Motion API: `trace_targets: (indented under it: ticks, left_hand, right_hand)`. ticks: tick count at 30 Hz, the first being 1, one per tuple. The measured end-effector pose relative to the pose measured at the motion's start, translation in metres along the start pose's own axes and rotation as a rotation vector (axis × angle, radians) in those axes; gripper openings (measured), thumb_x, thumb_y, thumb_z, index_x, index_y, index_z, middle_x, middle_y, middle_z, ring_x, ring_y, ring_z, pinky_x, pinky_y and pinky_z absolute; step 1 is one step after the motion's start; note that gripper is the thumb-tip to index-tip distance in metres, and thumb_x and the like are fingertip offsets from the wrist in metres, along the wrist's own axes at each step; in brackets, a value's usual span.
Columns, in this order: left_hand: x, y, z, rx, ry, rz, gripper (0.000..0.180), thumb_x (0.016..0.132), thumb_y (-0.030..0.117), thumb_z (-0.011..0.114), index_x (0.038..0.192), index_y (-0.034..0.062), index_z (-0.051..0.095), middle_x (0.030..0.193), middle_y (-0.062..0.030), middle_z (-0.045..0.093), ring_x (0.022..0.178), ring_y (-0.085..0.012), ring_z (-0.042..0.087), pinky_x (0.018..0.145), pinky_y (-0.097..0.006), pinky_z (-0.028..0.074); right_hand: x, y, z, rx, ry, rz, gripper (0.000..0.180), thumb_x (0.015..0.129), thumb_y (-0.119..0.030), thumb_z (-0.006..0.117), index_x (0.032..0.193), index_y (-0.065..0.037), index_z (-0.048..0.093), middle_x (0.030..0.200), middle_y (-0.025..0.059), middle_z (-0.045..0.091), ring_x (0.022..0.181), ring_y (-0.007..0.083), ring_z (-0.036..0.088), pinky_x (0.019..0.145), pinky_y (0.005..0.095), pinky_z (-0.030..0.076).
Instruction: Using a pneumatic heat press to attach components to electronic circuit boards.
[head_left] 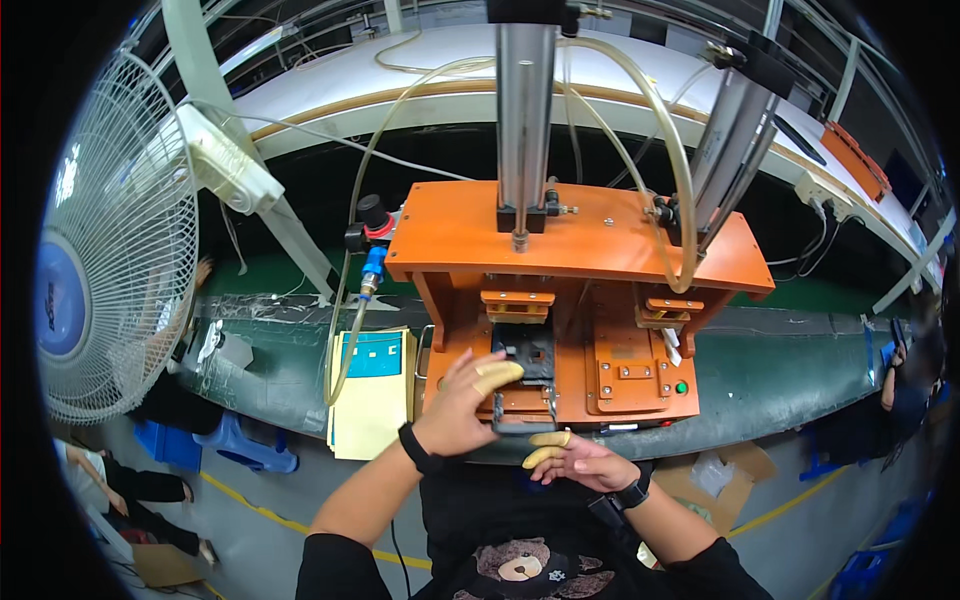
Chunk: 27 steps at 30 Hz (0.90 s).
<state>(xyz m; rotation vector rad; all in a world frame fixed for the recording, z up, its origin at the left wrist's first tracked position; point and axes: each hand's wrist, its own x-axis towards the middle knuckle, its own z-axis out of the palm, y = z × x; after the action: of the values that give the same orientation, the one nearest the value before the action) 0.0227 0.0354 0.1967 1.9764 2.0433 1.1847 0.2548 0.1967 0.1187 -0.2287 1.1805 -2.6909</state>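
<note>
My left hand [462,402] reaches over the left station of an orange press [570,228], fingers stretched out. One finger wears a yellow finger cot, and its tip lies at the edge of a flat black plastic part [537,362]; whether it presses on it I cannot tell. That part sits in the station under an orange press head [518,306]. A grey frame-like piece [524,424] is at the station's front edge, beside my left thumb. My right hand [585,464] hovers in front of the press, palm partly up, two fingers in yellow cots, nothing visible in it.
The right station has an orange fixture block [632,374] and a green button [681,388]. Yellow sheets [372,410] lie left of the press. A caged fan [120,240] stands at far left. Air hoses [645,85] loop above; an open cardboard box [745,480] sits below right.
</note>
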Motion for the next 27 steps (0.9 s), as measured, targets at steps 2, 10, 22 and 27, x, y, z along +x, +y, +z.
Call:
trace_targets:
  ticks: [2, 10, 22, 27]
  left_hand:
    - [0.010, -0.011, -0.006, 0.023, -0.032, -0.028, 0.068, 0.073, 0.029, 0.088, 0.133, 0.0125, 0.060, 0.133, -0.0101, 0.061, 0.137, -0.0324, 0.050, 0.119, -0.056, 0.027]
    - [0.028, -0.021, -0.018, 0.105, -0.139, 0.017, 0.067, 0.071, 0.024, 0.087, 0.131, 0.0105, 0.061, 0.128, -0.0116, 0.062, 0.129, -0.0345, 0.054, 0.113, -0.053, 0.034]
    - [0.037, -0.020, -0.026, 0.159, -0.235, 0.032, 0.070, 0.069, 0.019, 0.087, 0.133, 0.0093, 0.061, 0.129, -0.0122, 0.061, 0.126, -0.0343, 0.054, 0.108, -0.046, 0.038]
    - [0.034, -0.020, -0.026, 0.180, -0.279, 0.000, 0.076, 0.069, 0.027, 0.088, 0.137, 0.0084, 0.058, 0.136, -0.0137, 0.058, 0.130, -0.0357, 0.052, 0.113, -0.048, 0.035]
  right_hand:
    - [-0.006, 0.005, -0.004, -0.062, 0.019, 0.008, 0.072, 0.099, -0.033, 0.061, 0.156, -0.001, 0.029, 0.142, 0.0190, 0.053, 0.123, 0.0239, 0.057, 0.105, 0.0374, 0.043]
    - [-0.028, 0.025, -0.010, -0.058, 0.109, 0.005, 0.063, 0.101, -0.026, 0.058, 0.154, -0.002, 0.034, 0.140, 0.0149, 0.056, 0.121, 0.0208, 0.057, 0.104, 0.0356, 0.043]
    - [-0.031, 0.029, -0.018, -0.091, 0.161, 0.000, 0.057, 0.103, -0.024, 0.056, 0.153, -0.004, 0.037, 0.138, 0.0106, 0.058, 0.118, 0.0179, 0.057, 0.103, 0.0330, 0.043]
    - [-0.026, 0.031, -0.017, -0.093, 0.154, 0.023, 0.057, 0.103, -0.025, 0.056, 0.153, -0.004, 0.038, 0.137, 0.0106, 0.058, 0.118, 0.0177, 0.057, 0.102, 0.0325, 0.043]
